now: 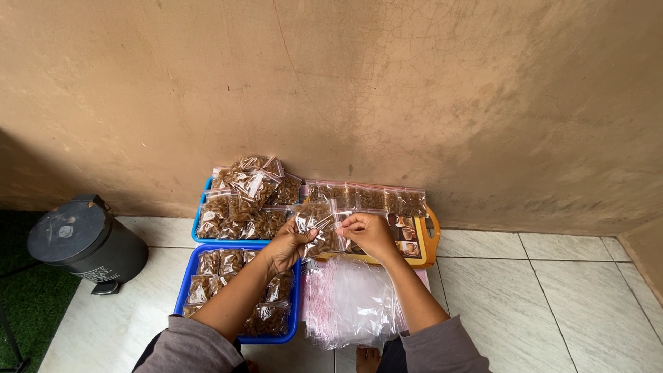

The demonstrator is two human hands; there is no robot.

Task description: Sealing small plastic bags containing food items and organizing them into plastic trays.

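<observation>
- Holding one small clear bag (319, 229) of brown snack between both hands, above the gap between the trays: the left hand (289, 245) is clamped on its lower left side, the right hand (371, 233) pinches its top edge at the red zip strip.
- Sealing it well, I judge, means keeping the left grip steady and running the right fingertips along the whole strip, with no crumbs caught in the seam; whether the strip is already closed I cannot tell, since the fingers hide part of it.
- Keeping the bag upright would stop the contents sliding toward the mouth.
- Around it: a near blue tray (188, 280) under the left forearm, holding filled bags; a far blue tray (200, 207) heaped with more; an orange tray (429, 242) by the wall with a row of bags.
- A pile of empty bags (349, 304) lies on the tiles below the right wrist.
- A black bin (83, 242) stands well apart at left; nothing blocks the hands.
</observation>
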